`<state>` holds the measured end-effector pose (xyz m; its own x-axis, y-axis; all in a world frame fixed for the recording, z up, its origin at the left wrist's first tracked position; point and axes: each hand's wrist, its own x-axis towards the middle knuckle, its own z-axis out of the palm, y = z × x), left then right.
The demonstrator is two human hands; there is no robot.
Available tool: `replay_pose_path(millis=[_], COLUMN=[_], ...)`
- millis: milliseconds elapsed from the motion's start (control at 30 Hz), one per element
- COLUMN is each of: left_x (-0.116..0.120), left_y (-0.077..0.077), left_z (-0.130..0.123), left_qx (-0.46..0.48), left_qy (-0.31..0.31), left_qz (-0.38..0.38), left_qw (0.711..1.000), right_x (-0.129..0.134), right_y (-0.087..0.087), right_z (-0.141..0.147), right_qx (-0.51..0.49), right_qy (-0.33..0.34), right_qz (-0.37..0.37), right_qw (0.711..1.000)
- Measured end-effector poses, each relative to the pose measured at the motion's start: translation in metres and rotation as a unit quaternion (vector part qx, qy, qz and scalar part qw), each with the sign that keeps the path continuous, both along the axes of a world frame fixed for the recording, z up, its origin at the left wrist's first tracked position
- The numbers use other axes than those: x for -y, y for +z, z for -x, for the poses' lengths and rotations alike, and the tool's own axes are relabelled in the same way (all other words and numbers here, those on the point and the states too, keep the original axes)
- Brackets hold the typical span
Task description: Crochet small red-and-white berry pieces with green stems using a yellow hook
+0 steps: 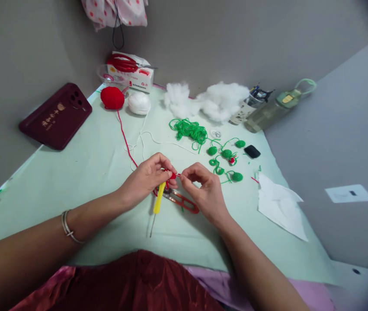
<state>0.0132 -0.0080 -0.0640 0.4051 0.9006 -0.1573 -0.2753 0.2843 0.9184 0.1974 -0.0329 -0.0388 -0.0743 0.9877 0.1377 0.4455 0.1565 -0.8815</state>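
Left hand [145,177] and right hand [205,185] are positioned together above the middle of the pale green surface [96,172]. A small red yarn piece [172,176] is pinched between the left thumb and fingers; at its right side, a thin item [179,175] is gripped narrowly by the right fingertips, and whether it is yarn or a tool cannot be told. The step in hand is judged to be fine working of red yarn; for the next move, the piece should be kept steady and the tension controlled. A yellow-handled tool with a thin metal shaft [158,201] is pointed toward the near edge. Gold characters are printed on the maroon rectangular phone [57,116] at the left edge; red and black print is carried by the white box [146,77] near the far left corner. Neither can be read with certainty.
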Motion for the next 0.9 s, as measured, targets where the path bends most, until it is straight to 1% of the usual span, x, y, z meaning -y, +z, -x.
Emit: replay_pose_path(millis=[133, 233, 533, 633, 800, 900], left_x=[0.001, 0.0019, 0.0015, 0.0005, 0.0017, 0.0016], left_y=[0.0001, 0.0008, -0.0006, -0.0031, -0.0064, -0.0017], left_z=[0.0008, 0.0011, 0.0018, 0.0008, -0.0008, -0.0014], left_qx=[-0.038, -0.058, -0.021, -0.009, -0.007, -0.013], left_qy=[-0.02, -0.02, -0.027, -0.025, -0.01, 0.01], left_qz=[0.01, 0.021, 0.033, 0.024, 0.014, 0.008], left_qw=[0.999, 0.998, 0.999, 0.999, 1.0, 1.0], right_x=[0.0001, 0.001, 0.0014, 0.0013, 0.0014, -0.0001], right_y=[-0.0006, -0.0012, -0.0032, -0.0033, -0.0046, -0.004], right_z=[0.0015, 0.0023, 0.0029, 0.004, 0.0047, 0.0031], right_qx=[0.0, -0.005, -0.017, -0.019, 0.003, 0.052], right_qy=[0.006, 0.008, 0.013, 0.015, 0.026, 0.015], right_qz=[0.016, 0.026, 0.036, 0.035, 0.019, -0.022], right_qw=[1.0, 1.0, 0.999, 0.999, 0.999, 0.998])
